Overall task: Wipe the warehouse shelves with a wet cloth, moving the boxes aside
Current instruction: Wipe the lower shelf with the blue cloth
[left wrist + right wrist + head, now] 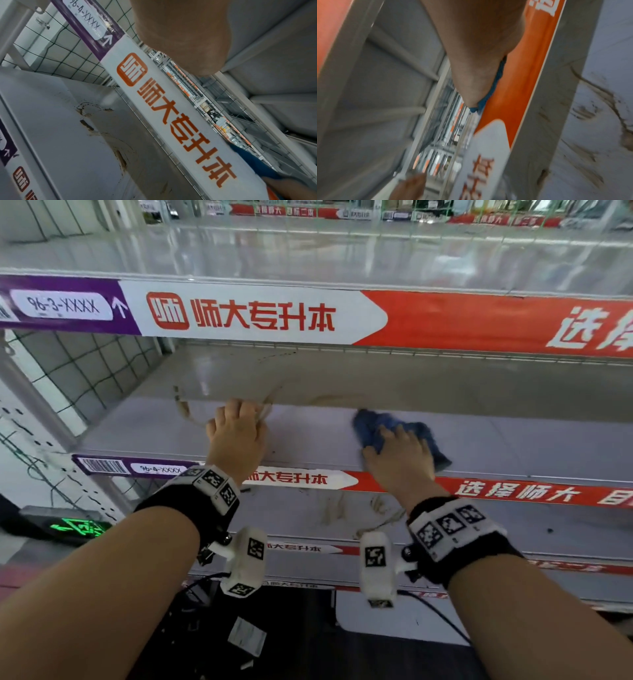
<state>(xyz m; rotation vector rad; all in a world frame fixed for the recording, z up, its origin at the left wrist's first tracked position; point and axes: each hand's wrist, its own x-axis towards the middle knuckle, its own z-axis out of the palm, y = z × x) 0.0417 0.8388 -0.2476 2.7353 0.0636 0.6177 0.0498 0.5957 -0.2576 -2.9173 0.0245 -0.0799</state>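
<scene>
The middle shelf [513, 440] is a pale grey board with brown dirt rings [191, 412] near its left part. A crumpled blue cloth [373, 422] lies on it, and my right hand [400, 450] presses down on the cloth with spread fingers. The cloth's edge [489, 93] shows under my palm in the right wrist view. My left hand [236, 422] rests on the shelf to the left as a fist, fingers curled under, with nothing seen in it. No boxes are in view.
The shelf above carries a red, white and purple label strip [257, 313] just over my hands. Green netting [78, 368] and a white upright [34, 405] close the left side. Stained lower shelves [342, 508] lie below my wrists.
</scene>
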